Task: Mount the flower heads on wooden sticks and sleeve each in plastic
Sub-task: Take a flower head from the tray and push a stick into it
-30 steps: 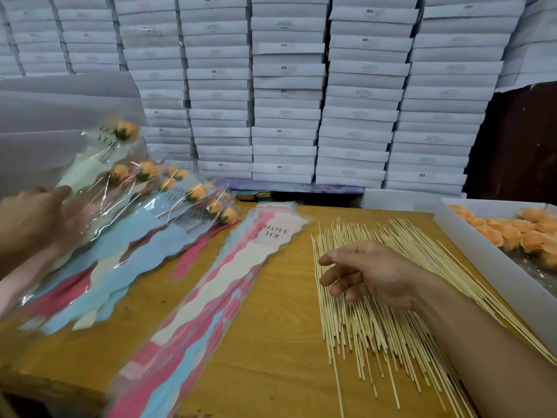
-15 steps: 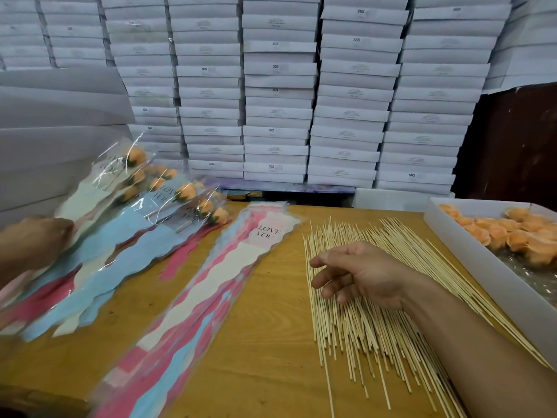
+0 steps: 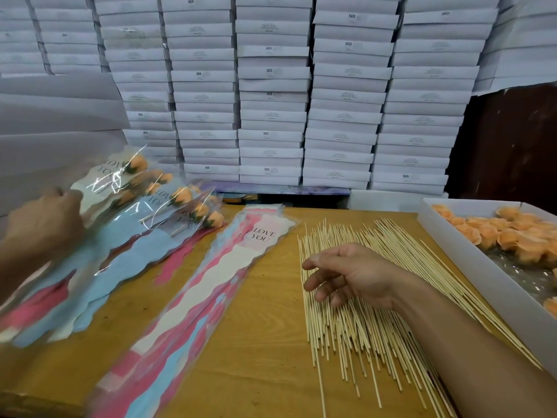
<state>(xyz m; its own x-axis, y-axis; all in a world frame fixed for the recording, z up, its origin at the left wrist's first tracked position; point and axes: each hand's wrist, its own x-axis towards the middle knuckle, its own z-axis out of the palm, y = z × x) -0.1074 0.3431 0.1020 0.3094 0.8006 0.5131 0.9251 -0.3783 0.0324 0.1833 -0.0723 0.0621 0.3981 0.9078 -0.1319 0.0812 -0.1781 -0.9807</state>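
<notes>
The wooden sticks lie in a loose fan on the bench, their long axes running roughly away from the person, splaying toward the far right. The right hand rests directly on top of this pile, fingers loosely curled down onto the sticks; whether it already pinches one is hidden under the fingers. The flower heads sit in a white tray just to the right of the sticks, so the right hand is by far the nearer to both. The left hand is well apart on the far left, fingers curled over the pile of finished sleeved flowers; blur hides its grip. The empty sleeves lie between the two hands, slanting the same way as the sticks. Picking a stick seems the step in hand.
</notes>
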